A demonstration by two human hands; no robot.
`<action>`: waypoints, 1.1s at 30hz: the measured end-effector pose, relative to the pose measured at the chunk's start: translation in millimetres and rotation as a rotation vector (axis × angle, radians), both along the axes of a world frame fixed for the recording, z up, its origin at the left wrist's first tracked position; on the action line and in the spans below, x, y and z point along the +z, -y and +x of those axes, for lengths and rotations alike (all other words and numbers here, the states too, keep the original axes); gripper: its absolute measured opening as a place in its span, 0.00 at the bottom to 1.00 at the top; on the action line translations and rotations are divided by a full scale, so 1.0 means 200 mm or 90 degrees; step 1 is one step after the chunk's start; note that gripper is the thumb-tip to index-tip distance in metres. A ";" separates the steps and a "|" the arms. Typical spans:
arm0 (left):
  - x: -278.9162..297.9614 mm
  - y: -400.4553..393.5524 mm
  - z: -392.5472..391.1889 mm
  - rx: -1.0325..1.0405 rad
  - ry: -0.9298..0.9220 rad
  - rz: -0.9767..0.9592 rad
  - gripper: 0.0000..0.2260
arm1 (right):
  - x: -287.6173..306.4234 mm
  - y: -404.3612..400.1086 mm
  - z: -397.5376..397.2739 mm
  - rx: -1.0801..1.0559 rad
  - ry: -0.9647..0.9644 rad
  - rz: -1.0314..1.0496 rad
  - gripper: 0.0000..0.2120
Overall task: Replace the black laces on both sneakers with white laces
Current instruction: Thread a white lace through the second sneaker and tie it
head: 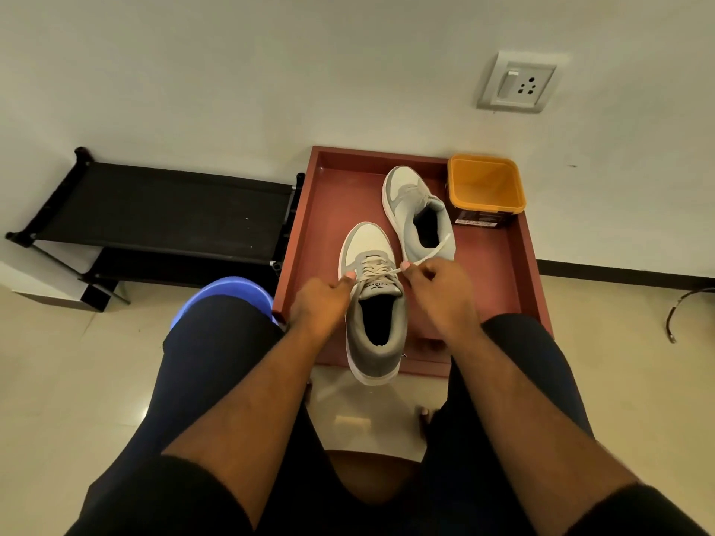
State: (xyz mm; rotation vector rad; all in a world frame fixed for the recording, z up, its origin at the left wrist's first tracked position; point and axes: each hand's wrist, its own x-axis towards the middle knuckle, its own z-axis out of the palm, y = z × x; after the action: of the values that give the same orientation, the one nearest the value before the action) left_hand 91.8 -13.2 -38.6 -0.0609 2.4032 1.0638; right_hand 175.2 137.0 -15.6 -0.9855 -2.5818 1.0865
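Near sneaker (373, 303) is propped heel-out over the red tray (321, 210) edge for eyelet access. White lace (425, 251) ends are pinched taut by left hand (321, 303) and right hand (441, 288) fingers. Far sneaker (418, 210) appears unlaced.

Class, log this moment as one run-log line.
left hand: holds white lace end | right hand: pinches other lace end | near sneaker: white-laced, on red tray | far sneaker: no lace visible
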 end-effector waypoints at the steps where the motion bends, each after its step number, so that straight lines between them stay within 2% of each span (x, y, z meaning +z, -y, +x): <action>1: 0.00 -0.01 0.01 0.032 0.020 0.026 0.25 | -0.04 -0.01 -0.02 -0.048 0.033 -0.127 0.22; 3: 0.02 -0.05 0.00 0.119 0.079 0.157 0.21 | -0.10 -0.02 -0.06 -0.158 0.050 -0.309 0.23; 5: 0.04 -0.06 0.01 0.180 0.145 0.290 0.13 | -0.13 -0.01 -0.10 -0.232 -0.002 -0.450 0.17; 7: 0.04 -0.07 0.01 0.202 0.170 0.348 0.05 | -0.14 0.03 -0.15 -0.241 -0.093 -0.533 0.10; 11: 0.04 -0.08 -0.02 0.219 0.181 0.405 0.04 | -0.13 0.06 -0.18 -0.271 -0.203 -0.561 0.08; 20: -0.02 0.00 -0.04 0.351 0.217 0.375 0.06 | -0.16 0.01 -0.08 -0.363 -0.220 -0.608 0.10; 22: 0.03 -0.01 -0.04 0.364 0.193 0.419 0.05 | -0.14 0.02 -0.08 -0.367 -0.239 -0.603 0.09; 24: 0.09 -0.02 -0.06 0.313 0.152 0.471 0.03 | -0.08 0.03 -0.08 -0.321 -0.276 -0.552 0.09; 29: 0.29 -0.09 -0.06 0.100 -0.018 0.492 0.04 | 0.12 0.03 -0.14 -0.090 -0.344 -0.313 0.06; 33: 0.41 -0.14 -0.05 0.022 -0.122 0.494 0.04 | 0.21 0.05 -0.19 0.025 -0.364 -0.239 0.05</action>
State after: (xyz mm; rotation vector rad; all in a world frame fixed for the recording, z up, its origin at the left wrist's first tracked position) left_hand 82.3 14.7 43.1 0.2781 1.9791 2.0093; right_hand 137.6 127.1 26.1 -0.5651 -1.9840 1.6216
